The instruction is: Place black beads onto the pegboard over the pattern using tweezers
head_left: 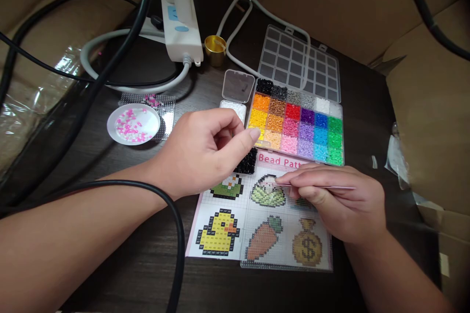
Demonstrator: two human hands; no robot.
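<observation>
Fingers of my right hand [347,200] pinch tweezers [336,187] over the board [286,265]; my left hand [200,151] curls near the bead box [299,156], its grip unclear.

White pwr strip [181,34] sits nr gold cup [215,54], w/ blk cables [141,12] L & cardbd [341,0] behind.

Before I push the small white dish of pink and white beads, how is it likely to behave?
The white dish looks thin-walled, so it's probably light and quick to slide. Its beads lie loose inside, so a jolt could scatter them. It overlaps the clear pegboard in this view; if its base straddles the edge, it may tip.
</observation>
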